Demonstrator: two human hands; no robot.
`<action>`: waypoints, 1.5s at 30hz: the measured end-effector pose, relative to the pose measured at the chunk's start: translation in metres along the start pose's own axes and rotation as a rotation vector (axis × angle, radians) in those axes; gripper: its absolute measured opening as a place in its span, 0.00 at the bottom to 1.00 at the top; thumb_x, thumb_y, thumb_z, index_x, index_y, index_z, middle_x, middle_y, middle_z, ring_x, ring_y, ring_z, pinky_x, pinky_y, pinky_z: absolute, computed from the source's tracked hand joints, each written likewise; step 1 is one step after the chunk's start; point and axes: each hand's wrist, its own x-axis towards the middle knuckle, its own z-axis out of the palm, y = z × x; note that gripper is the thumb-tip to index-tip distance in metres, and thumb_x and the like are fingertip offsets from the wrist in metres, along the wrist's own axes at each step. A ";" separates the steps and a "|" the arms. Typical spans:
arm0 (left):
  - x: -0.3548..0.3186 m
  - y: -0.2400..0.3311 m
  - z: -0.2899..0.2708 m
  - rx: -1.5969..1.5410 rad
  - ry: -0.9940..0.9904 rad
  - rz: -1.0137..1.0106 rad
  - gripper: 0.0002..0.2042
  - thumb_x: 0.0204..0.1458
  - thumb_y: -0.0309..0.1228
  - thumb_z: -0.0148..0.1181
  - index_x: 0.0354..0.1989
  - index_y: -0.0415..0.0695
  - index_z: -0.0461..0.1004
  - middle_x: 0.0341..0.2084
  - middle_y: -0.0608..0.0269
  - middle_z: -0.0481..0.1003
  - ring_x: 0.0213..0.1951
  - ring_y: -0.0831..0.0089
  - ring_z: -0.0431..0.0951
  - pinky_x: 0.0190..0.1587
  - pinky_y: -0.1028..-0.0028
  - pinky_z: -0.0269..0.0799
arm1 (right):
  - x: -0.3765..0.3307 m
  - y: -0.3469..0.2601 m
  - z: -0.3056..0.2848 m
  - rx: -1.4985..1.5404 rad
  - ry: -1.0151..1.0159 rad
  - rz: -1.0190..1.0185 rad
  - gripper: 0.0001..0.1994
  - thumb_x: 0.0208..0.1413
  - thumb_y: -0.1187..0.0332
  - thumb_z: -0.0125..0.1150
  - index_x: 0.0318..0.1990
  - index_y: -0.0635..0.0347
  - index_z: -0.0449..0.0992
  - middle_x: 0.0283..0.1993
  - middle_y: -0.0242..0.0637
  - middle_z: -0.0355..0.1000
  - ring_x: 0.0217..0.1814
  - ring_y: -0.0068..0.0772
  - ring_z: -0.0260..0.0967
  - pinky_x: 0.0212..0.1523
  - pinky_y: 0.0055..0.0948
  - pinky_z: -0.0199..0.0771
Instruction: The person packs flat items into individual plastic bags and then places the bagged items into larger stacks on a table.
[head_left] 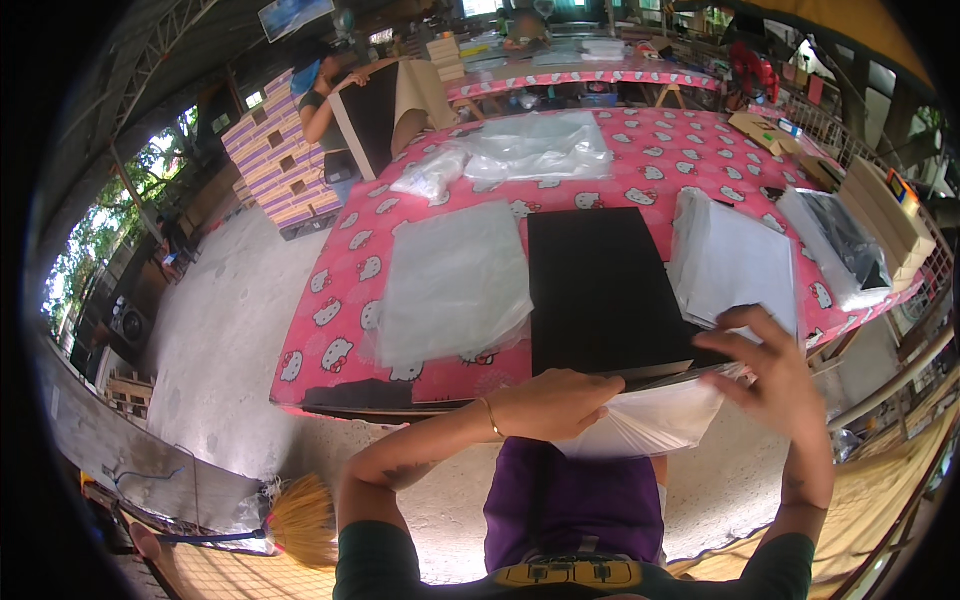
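A flat black panel [600, 285] lies near the table's front edge. A clear plastic bag [655, 415] hangs at its near end, partly over the edge. My left hand [555, 405] has its thumb and fingers closed on the bag's left part. My right hand [768, 375] is at the bag's right corner, its fingers spread and somewhat blurred; whether a fingertip touches the bag I cannot tell. Left of the panel lies a stack of clear plastic bags [455, 285]. To its right is a pile of white sheets in clear plastic [735, 260].
The table has a pink patterned cover [345, 300]. More clear plastic [540, 145] lies at its far side. A wrapped black item [840, 250] and cardboard pieces [890, 220] are at the right. Another person [325, 125] handles a large panel at the far left. A broom [300, 520] lies lower left.
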 end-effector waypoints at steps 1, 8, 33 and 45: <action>0.000 0.004 0.000 0.007 0.007 0.008 0.10 0.58 0.30 0.51 0.41 0.36 0.63 0.32 0.45 0.72 0.34 0.47 0.76 0.33 0.54 0.69 | 0.003 -0.007 0.009 -0.013 0.012 -0.109 0.21 0.46 0.66 0.69 0.49 0.60 0.75 0.34 0.41 0.72 0.36 0.40 0.73 0.36 0.35 0.73; 0.001 0.012 -0.010 0.093 0.111 0.058 0.08 0.56 0.30 0.55 0.37 0.38 0.69 0.26 0.50 0.73 0.31 0.51 0.77 0.31 0.58 0.70 | -0.014 -0.013 0.050 -0.180 -0.516 0.002 0.20 0.49 0.62 0.65 0.49 0.59 0.70 0.33 0.37 0.75 0.35 0.40 0.76 0.33 0.34 0.75; -0.059 0.015 -0.067 -0.241 0.719 0.028 0.04 0.55 0.25 0.59 0.36 0.38 0.78 0.29 0.59 0.79 0.27 0.72 0.79 0.32 0.76 0.72 | -0.005 -0.010 0.037 0.101 -0.367 -0.037 0.12 0.56 0.65 0.58 0.45 0.59 0.69 0.32 0.41 0.73 0.34 0.46 0.75 0.31 0.42 0.71; -0.115 -0.163 0.037 0.236 0.915 -0.547 0.15 0.51 0.31 0.62 0.48 0.42 0.74 0.43 0.48 0.73 0.45 0.52 0.74 0.48 0.59 0.69 | -0.033 0.085 -0.036 0.560 0.439 0.655 0.28 0.59 0.64 0.61 0.63 0.68 0.62 0.59 0.42 0.67 0.60 0.29 0.62 0.62 0.26 0.56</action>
